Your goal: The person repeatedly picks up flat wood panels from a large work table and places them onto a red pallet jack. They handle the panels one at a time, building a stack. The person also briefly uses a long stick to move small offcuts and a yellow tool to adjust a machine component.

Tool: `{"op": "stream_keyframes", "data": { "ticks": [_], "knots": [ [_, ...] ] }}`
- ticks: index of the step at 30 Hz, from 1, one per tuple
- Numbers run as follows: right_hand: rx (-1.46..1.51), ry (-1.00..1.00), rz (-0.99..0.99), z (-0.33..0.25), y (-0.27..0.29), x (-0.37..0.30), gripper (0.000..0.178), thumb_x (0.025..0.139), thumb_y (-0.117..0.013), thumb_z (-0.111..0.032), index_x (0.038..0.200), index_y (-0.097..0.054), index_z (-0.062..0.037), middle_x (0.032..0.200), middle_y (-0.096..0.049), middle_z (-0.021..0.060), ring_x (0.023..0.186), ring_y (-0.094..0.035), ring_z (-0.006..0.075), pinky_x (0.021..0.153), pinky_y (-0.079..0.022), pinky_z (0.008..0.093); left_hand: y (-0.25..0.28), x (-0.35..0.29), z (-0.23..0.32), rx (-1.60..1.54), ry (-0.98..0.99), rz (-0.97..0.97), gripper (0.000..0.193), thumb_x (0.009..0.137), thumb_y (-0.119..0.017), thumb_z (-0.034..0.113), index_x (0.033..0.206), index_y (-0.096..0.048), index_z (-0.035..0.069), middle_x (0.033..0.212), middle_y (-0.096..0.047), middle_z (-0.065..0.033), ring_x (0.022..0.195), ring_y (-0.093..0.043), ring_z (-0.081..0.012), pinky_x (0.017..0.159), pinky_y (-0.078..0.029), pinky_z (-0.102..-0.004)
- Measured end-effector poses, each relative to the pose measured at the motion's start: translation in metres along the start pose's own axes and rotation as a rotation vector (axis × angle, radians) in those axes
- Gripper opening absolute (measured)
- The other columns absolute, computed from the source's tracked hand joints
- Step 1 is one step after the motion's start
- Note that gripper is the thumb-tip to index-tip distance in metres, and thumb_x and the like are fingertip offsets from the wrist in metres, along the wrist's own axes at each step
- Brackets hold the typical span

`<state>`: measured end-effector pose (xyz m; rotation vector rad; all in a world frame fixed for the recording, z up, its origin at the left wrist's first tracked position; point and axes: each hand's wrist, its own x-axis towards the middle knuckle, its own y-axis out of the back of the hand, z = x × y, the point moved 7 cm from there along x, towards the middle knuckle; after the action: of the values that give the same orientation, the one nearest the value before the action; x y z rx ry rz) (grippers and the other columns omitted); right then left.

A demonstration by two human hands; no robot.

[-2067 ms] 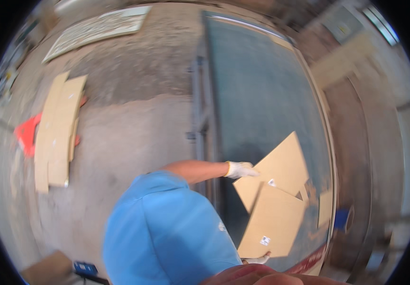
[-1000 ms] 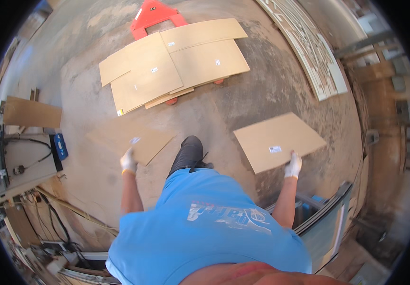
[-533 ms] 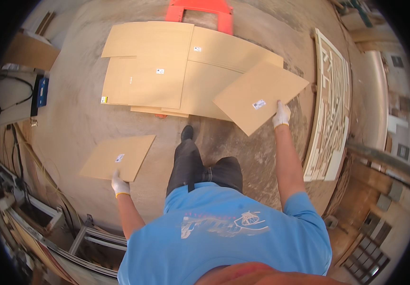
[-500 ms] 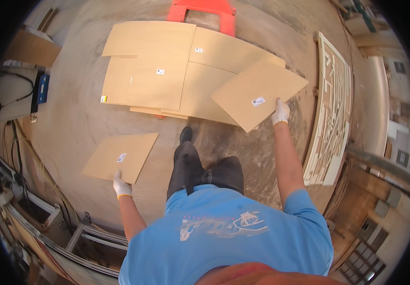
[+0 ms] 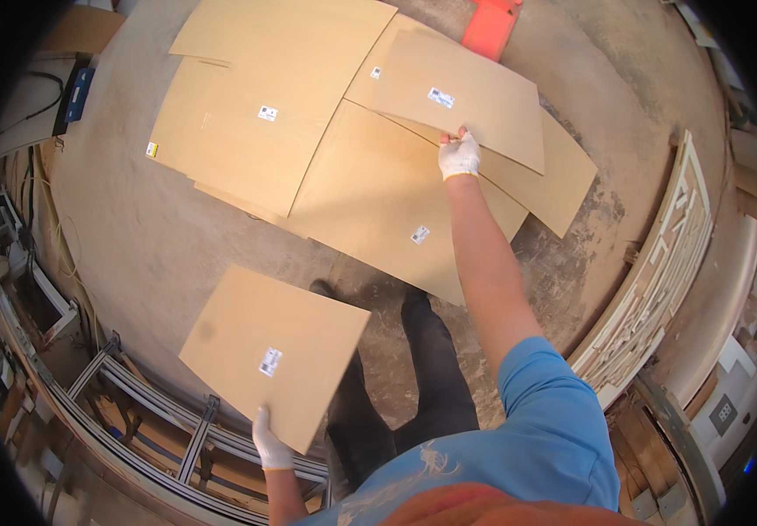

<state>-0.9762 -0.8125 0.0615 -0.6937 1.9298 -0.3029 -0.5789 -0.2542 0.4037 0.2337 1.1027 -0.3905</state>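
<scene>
Both hands wear white knit gloves. My left hand (image 5: 271, 441) grips the near edge of a tan board with a white label (image 5: 277, 316), held low in front of my legs. Out at arm's length, my right hand (image 5: 460, 155) pinches the near edge of a second tan labelled board (image 5: 483, 92). That board lies over the far right of a low spread of large tan boards (image 5: 247, 131); whether it rests fully on them I cannot tell. Several boards in the spread carry small white labels.
Part of a red frame (image 5: 489, 31) shows beyond the boards. A long rack of pale offcut strips (image 5: 650, 289) stands at the right. Metal rails (image 5: 146, 399) run along the lower left, and a blue box (image 5: 79, 95) sits on a bench at the far left.
My right hand has carried its board forward and left over the spread. The left hand's board has come nearer my legs. My view has turned and moved closer to the spread.
</scene>
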Motion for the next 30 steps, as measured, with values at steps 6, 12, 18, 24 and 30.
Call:
{"op": "stream_keyframes", "data": {
  "ticks": [6, 12, 18, 24, 30],
  "knots": [
    [0.064, -0.075, -0.090, 0.016, 0.011, 0.060, 0.011, 0.101, -0.049, -0.016, 0.108, -0.055, -0.0100, 0.106, -0.064, 0.0096, 0.091, -0.058, 0.0230, 0.075, -0.048, 0.0369, -0.009, -0.020, -0.065, 0.146, -0.020, 0.113, 0.050, 0.098, -0.061, 0.019, 0.138, -0.048, -0.007, 0.129, -0.062, -0.0206, 0.111, -0.066, -0.0341, 0.094, -0.056, -0.0457],
    [-0.447, -0.048, -0.249, -0.082, 0.062, 0.062, 0.011, 0.097, -0.056, -0.016, 0.107, -0.057, -0.0113, 0.101, -0.064, 0.0071, 0.085, -0.058, 0.0203, 0.068, -0.049, 0.0364, -0.027, -0.028, -0.086, 0.265, 0.013, 0.126, 0.050, 0.094, -0.065, 0.010, 0.137, -0.048, -0.008, 0.128, -0.063, -0.0209, 0.110, -0.067, -0.0324, 0.094, -0.057, -0.0433],
    [-0.816, 0.143, -0.322, -0.166, 0.006, 0.073, 0.021, 0.089, -0.069, -0.018, 0.106, -0.061, -0.0094, 0.094, -0.063, 0.0021, 0.078, -0.058, 0.0158, 0.065, -0.047, 0.0319, -0.045, -0.022, -0.102, 0.268, 0.025, 0.086, 0.050, 0.093, -0.065, 0.006, 0.138, -0.047, -0.007, 0.130, -0.062, -0.0209, 0.113, -0.066, -0.0328, 0.096, -0.056, -0.0439],
    [-0.907, 0.094, -0.579, -0.124, -0.079, 0.103, 0.010, 0.089, -0.071, -0.018, 0.095, -0.067, -0.0113, 0.090, -0.065, 0.0001, 0.076, -0.058, 0.0134, 0.064, -0.043, 0.0311, -0.060, -0.019, -0.123, 0.272, 0.032, 0.092, 0.043, 0.093, -0.066, 0.009, 0.131, -0.054, -0.007, 0.123, -0.066, -0.0177, 0.108, -0.068, -0.0281, 0.092, -0.057, -0.0401],
    [-0.997, 0.061, -0.395, -0.104, -0.074, 0.119, 0.017, 0.091, -0.069, -0.015, 0.106, -0.065, -0.0098, 0.096, -0.065, 0.0012, 0.076, -0.059, 0.0146, 0.063, -0.044, 0.0327, -0.083, -0.008, -0.147, 0.279, 0.048, 0.071, 0.037, 0.093, -0.067, 0.011, 0.125, -0.060, -0.007, 0.116, -0.069, -0.0146, 0.102, -0.069, -0.0232, 0.088, -0.057, -0.0364]
  ]
}}
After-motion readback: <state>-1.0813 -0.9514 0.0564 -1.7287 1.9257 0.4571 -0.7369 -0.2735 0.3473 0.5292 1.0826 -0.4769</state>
